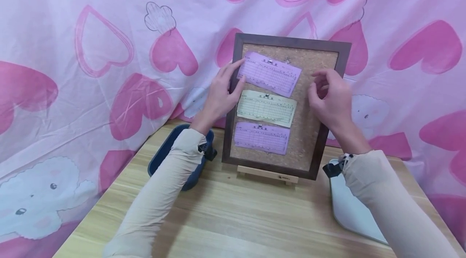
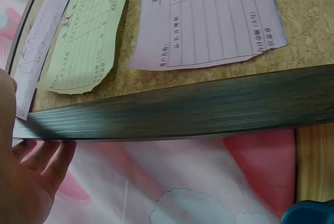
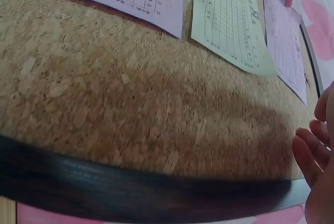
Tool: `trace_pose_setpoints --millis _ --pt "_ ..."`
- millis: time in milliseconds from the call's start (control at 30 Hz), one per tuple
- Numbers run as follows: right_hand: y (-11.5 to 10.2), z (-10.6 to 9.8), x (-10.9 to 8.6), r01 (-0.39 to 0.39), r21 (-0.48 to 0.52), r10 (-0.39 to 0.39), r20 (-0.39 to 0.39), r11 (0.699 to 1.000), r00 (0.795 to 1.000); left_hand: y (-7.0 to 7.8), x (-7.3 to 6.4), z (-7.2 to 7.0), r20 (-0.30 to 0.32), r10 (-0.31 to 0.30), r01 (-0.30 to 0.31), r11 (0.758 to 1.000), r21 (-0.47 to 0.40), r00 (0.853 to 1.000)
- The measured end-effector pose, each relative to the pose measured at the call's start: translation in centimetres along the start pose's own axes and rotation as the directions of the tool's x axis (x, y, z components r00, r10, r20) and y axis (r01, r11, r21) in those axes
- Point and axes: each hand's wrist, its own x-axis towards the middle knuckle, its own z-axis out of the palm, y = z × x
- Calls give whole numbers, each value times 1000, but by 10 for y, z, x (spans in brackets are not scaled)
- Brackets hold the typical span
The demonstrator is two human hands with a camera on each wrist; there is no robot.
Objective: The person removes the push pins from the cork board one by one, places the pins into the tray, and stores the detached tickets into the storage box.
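1. We see a rectangular board of brown cork [image 1: 305,132] inside a dark brown wooden frame [image 1: 291,40]; it stands on a low light-wood support [image 1: 256,171], in the middle of the light wooden table [image 1: 233,217].
2. On the cork we find three printed paper slips in a column: an upper purple one [image 1: 271,75], a pale green one [image 1: 267,110] and a lower purple one [image 1: 261,140]. The upper slip is tilted, its right end lower than its left.
3. We notice a small shiny pin at the top edge of each slip.
4. The left hand [image 1: 219,95] is at the left side of the frame. Its thumb and forefinger are spread wide, and they touch the left end of the upper purple slip.
5. The right hand [image 1: 333,98] is near the right part of the cork; we see its fingers loosely bent, with a narrow gap between forefinger and thumb. If it touches the cork, we cannot tell.
6. We see a dark blue tray [image 1: 156,159] behind the left forearm, and a flat whitish object [image 1: 353,205] partly under the right sleeve [image 1: 393,197].
7. Behind everything hangs a pink-and-white cloth with hearts [image 1: 140,106].
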Motion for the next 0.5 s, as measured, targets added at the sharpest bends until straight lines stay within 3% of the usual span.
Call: trace_pose_setpoints --millis 500 --pt "-23 22 13 -9 -14 11 103 1000 995 8 5 7 -17 -58 59 998 11 998"
